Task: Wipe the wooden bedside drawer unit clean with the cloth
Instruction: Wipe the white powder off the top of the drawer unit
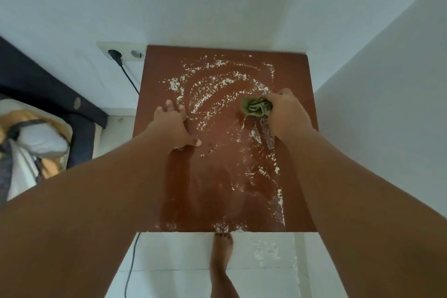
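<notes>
head view, drawer unit: the brown wooden drawer unit (pixel 217 189) is seen from straight above, so only its top shows. It's tucked into a corner with white walls behind it and on the right.
head view, mess: white powdery stuff (pixel 210 94) is smeared in swirls across the far half of the top and down its right side. The near-left part looks way cleaner.
head view, cloth: the green cloth (pixel 254 107) is scrunched into a ball, sitting on the top toward the right edge, about mid-depth.
head view, right hand: the right hand (pixel 287 111) has its fingers curled round the cloth and grips it. The cloth pokes out on the hand's left side.
head view, left hand: the left hand (pixel 173 126) lies flat on the left part of the top, fingers spread, holding nothing. It's well apart from the cloth.
head view, surroundings: a wall socket (pixel 123 54) with a black cable (pixel 129 80) plugged in is just left of the unit. A bed (pixel 48 94) is further left. One bare foot (pixel 221 251) stands on the white floor (pixel 169 249), right at the unit's near edge.
</notes>
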